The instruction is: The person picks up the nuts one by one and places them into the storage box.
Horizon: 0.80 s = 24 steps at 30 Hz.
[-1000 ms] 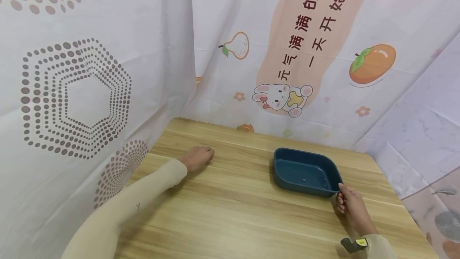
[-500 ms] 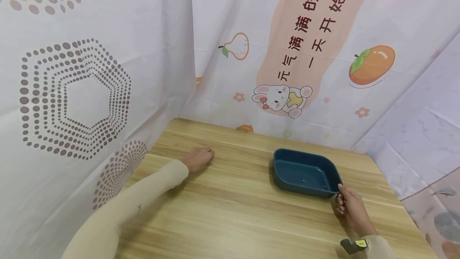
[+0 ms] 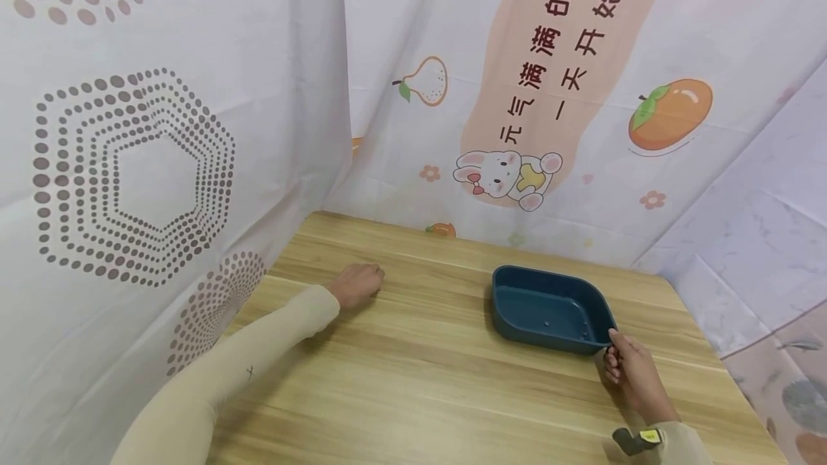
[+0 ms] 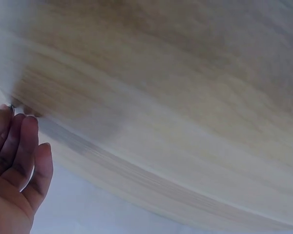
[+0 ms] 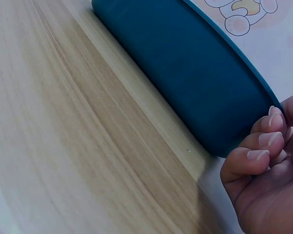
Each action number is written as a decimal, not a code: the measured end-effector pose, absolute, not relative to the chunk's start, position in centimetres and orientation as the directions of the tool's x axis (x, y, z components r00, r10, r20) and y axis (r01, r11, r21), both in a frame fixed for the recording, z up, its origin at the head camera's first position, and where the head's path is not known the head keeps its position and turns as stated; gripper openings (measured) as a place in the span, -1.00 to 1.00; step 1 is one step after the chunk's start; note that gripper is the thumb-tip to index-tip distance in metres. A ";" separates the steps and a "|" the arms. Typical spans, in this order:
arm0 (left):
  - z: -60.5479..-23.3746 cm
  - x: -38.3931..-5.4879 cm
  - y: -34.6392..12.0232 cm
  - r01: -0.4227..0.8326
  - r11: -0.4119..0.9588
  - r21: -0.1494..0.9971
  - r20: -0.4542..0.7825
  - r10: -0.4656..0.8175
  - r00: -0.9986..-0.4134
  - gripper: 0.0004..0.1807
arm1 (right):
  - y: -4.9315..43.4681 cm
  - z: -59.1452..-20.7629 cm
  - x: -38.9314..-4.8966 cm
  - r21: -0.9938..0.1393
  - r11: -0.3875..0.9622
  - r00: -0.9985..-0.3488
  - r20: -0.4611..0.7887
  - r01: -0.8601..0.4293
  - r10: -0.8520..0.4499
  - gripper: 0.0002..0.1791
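Observation:
A dark teal plastic tray (image 3: 539, 341) with rounded corners sits on the wooden table, towards the right. At its near right corner, my right hand (image 3: 636, 372) pinches the rim between thumb and index finger, the other fingers curled below. The right wrist view shows that hand (image 5: 268, 170) against the tray's outer wall (image 5: 185, 73). Low over the table's left part, my left hand (image 3: 355, 285) has its fingers curled. The left wrist view shows the left hand (image 4: 17, 170) with a small dark piece (image 4: 11, 106) at its pinched fingertips; its kind is too small to tell.
Several tiny bits lie on the tray's floor, one of them a small round bit (image 3: 546, 323). Printed cloth (image 3: 413, 128) hangs behind the wooden table (image 3: 413, 379), with a white dotted cloth (image 3: 278, 92) at left and pale cloth (image 3: 743, 257) at right.

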<state>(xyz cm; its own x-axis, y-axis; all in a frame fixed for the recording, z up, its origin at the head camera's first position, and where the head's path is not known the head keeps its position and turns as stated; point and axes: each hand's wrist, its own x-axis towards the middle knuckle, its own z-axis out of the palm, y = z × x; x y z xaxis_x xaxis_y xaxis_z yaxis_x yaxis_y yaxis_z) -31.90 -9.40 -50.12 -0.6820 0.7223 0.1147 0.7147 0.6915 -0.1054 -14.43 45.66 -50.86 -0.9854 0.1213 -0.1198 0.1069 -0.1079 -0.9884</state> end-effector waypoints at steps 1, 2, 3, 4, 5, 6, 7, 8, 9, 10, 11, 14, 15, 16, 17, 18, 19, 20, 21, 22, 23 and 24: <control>-50.1 -31.9 -9.4 0.713 0.693 -0.109 0.112 0.721 -0.684 -0.90 | 45.7 -50.8 -14.4 -0.988 -0.107 -0.985 -0.122 0.109 0.124 -0.55; -50.1 -31.9 -9.4 0.712 0.693 -0.112 0.112 0.721 -0.684 -0.90 | 45.6 -50.8 -14.4 -0.988 -0.105 -0.985 -0.122 0.109 0.125 -0.55; -50.1 -31.9 -9.4 0.712 0.692 -0.122 0.112 0.722 -0.683 -0.91 | 45.6 -50.8 -14.4 -0.988 -0.105 -0.984 -0.124 0.111 0.127 -0.55; -50.2 -31.9 -9.4 0.711 0.692 -0.125 0.110 0.722 -0.684 -0.92 | 45.6 -50.8 -14.4 -0.988 -0.101 -0.983 -0.128 0.115 0.129 -0.55; -50.2 -31.9 -9.4 0.710 0.690 -0.139 0.112 0.724 -0.681 -0.92 | 45.6 -50.8 -14.4 -0.988 -0.098 -0.983 -0.131 0.118 0.131 -0.55; -50.3 -31.9 -9.4 0.710 0.686 -0.158 0.117 0.727 -0.676 -0.93 | 45.6 -50.7 -14.4 -0.988 -0.097 -0.982 -0.133 0.120 0.133 -0.55; -50.4 -31.9 -9.5 0.710 0.682 -0.175 0.122 0.730 -0.672 -0.93 | 45.6 -50.7 -14.4 -0.988 -0.097 -0.982 -0.133 0.121 0.133 -0.55; -50.5 -32.0 -9.5 0.709 0.678 -0.194 0.128 0.734 -0.667 -0.93 | 45.5 -50.7 -14.3 -0.988 -0.098 -0.982 -0.132 0.119 0.133 -0.55; -50.6 -32.0 -9.5 0.707 0.675 -0.211 0.133 0.737 -0.663 -0.94 | 45.5 -50.7 -14.3 -0.988 -0.098 -0.983 -0.131 0.118 0.132 -0.55; -50.7 -32.0 -9.5 0.705 0.673 -0.223 0.136 0.738 -0.661 -0.94 | 45.5 -50.7 -14.3 -0.988 -0.097 -0.983 -0.128 0.116 0.132 -0.55; -50.7 -32.0 -9.5 0.704 0.670 -0.236 0.141 0.740 -0.657 -0.93 | 45.5 -50.8 -14.3 -0.989 -0.099 -0.984 -0.123 0.110 0.131 -0.55; -50.7 -32.1 -9.5 0.701 0.676 -0.227 0.139 0.735 -0.664 -0.92 | 45.5 -50.8 -14.3 -0.990 -0.105 -0.986 -0.109 0.096 0.128 -0.54; -50.7 -32.1 -9.5 0.699 0.680 -0.222 0.134 0.732 -0.668 -0.92 | 45.5 -50.9 -14.3 -0.990 -0.108 -0.986 -0.106 0.093 0.126 -0.54; -50.7 -32.1 -9.5 0.699 0.683 -0.213 0.131 0.729 -0.672 -0.91 | 45.5 -50.9 -14.3 -0.990 -0.108 -0.987 -0.105 0.092 0.124 -0.54; -50.6 -32.1 -9.5 0.699 0.685 -0.205 0.127 0.727 -0.675 -0.90 | 45.5 -50.9 -14.3 -0.990 -0.110 -0.987 -0.104 0.091 0.123 -0.54; -50.6 -32.1 -9.5 0.699 0.688 -0.198 0.123 0.724 -0.678 -0.89 | 45.5 -50.9 -14.3 -0.990 -0.110 -0.987 -0.105 0.092 0.121 -0.54; -50.5 -32.0 -9.5 0.699 0.690 -0.190 0.119 0.723 -0.681 -0.89 | 45.5 -50.9 -14.3 -0.990 -0.110 -0.987 -0.105 0.091 0.120 -0.54; -50.4 -32.0 -9.5 0.699 0.691 -0.186 0.115 0.722 -0.682 -0.89 | 45.5 -50.9 -14.3 -0.990 -0.111 -0.988 -0.105 0.092 0.117 -0.54; -50.4 -32.0 -9.5 0.699 0.691 -0.185 0.112 0.722 -0.683 -0.90 | 45.5 -50.9 -14.3 -0.989 -0.110 -0.988 -0.107 0.094 0.115 -0.54; -50.3 -31.9 -9.5 0.700 0.691 -0.181 0.110 0.722 -0.683 -0.90 | 45.6 -50.8 -14.3 -0.989 -0.109 -0.988 -0.108 0.096 0.114 -0.55; -50.2 -31.9 -9.5 0.701 0.691 -0.179 0.110 0.722 -0.684 -0.92 | 45.6 -50.8 -14.3 -0.989 -0.108 -0.987 -0.110 0.097 0.116 -0.55; -50.1 -31.9 -9.5 0.701 0.691 -0.177 0.110 0.722 -0.683 -0.93 | 45.6 -50.8 -14.4 -0.989 -0.105 -0.987 -0.112 0.099 0.118 -0.55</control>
